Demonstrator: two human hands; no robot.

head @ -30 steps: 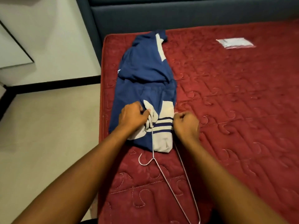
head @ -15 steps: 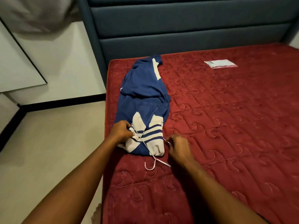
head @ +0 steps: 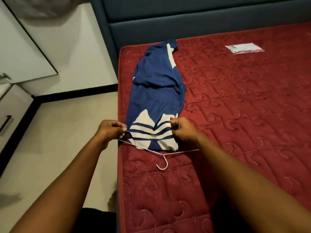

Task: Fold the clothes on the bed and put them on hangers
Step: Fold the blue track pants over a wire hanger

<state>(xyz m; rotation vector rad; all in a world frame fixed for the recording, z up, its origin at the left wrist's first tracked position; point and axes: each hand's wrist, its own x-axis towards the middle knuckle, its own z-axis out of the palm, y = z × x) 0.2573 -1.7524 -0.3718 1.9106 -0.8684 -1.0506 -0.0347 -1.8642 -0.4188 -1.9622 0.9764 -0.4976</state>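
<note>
The hanger lies crosswise near the bed's left edge, hook pointing near, its wire tucked in the shirt's near end. The left hand pinches the hanger's left tip. The right hand grips the shirt's right edge. The shirt runs lengthwise toward the far side.

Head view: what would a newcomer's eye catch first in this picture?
A blue shirt with a big white logo lies lengthwise near the left edge of a red mattress. At its near end the left hand pinches a wire hanger and the right hand grips the shirt; the hanger's hook points toward the person. A clear packet lies far right.
</note>
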